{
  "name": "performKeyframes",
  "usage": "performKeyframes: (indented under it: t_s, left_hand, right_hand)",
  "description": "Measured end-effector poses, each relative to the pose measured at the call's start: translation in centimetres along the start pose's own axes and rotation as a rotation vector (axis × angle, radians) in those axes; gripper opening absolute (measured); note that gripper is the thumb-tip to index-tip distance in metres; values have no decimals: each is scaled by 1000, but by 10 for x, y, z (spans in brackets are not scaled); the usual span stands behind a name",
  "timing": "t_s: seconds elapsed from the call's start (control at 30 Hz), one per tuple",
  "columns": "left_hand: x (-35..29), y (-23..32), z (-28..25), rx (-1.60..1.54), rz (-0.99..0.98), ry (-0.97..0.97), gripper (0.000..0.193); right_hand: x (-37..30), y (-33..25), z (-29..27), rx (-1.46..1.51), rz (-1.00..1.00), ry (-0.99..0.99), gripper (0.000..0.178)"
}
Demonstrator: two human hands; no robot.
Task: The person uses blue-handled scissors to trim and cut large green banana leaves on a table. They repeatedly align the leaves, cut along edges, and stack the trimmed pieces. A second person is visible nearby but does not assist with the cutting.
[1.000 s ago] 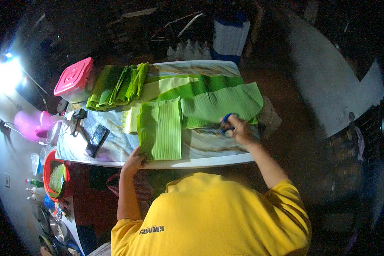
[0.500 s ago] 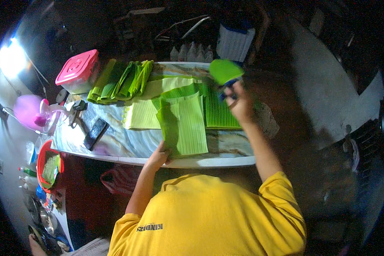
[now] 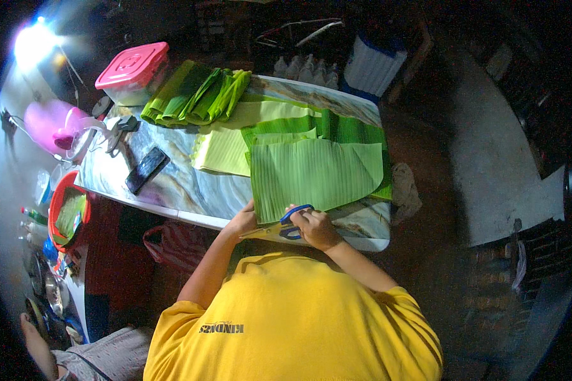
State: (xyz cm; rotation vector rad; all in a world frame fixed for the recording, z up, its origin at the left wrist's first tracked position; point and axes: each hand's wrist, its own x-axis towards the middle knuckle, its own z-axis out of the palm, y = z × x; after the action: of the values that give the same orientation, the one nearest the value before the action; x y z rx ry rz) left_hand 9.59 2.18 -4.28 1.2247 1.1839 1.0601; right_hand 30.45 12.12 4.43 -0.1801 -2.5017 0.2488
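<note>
A light-green banana leaf piece [image 3: 318, 178] lies spread in front of me, its right end rounded. My left hand [image 3: 243, 220] is closed on the leaf's lower left corner; the fingertips are partly hidden behind it. In my right hand [image 3: 320, 230] I grip blue-handled scissors [image 3: 291, 222], with fingers through the loops. The blades point left along the leaf's near edge, toward my left hand. Under and beyond this piece are a darker green leaf [image 3: 356, 131] and pale yellow-green leaf sheets [image 3: 222, 150].
The marble-patterned table [image 3: 203, 193] also carries folded green leaves [image 3: 200, 95], a pink-lidded container [image 3: 133, 66], a black phone [image 3: 147, 170] and a small fan [image 3: 67, 130]. Left of the table stands a red basin [image 3: 60, 235]. A person's arm [image 3: 38, 343] shows at lower left.
My right hand has brought the scissors back from the far right to the near table edge; the cut leaf piece it carried is gone from it. A wider leaf piece now lies before me.
</note>
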Motion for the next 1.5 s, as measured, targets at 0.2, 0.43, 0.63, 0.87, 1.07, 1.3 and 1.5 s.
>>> performKeyframes:
  t_s: [0.2, 0.43, 0.63, 0.87, 1.07, 1.3, 1.5]
  left_hand:
    - [-13, 49, 19, -416, -175, 287, 42]
    - [-9, 35, 0, -804, -331, 122, 51]
    - [-12, 32, 12, -202, -116, 259, 41]
    - [-8, 70, 24, -406, -362, 341, 49]
    - [0, 73, 11, -637, -463, 304, 52]
    - [0, 55, 24, -399, -354, 434, 34]
    - [0, 53, 30, -392, -345, 437, 33]
  right_hand:
    - [3, 13, 6, -15, 163, -40, 15]
    - [0, 6, -1, -40, 181, -137, 14]
    - [2, -1, 2, 149, 205, 0, 19]
    - [-56, 13, -72, 1351, 1151, -140, 45]
    - [-119, 3, -99, 1141, 1514, -562, 58]
    - [-99, -1, -67, 1025, 1471, -551, 70]
    - [-87, -12, -65, 1049, 1450, -439, 59]
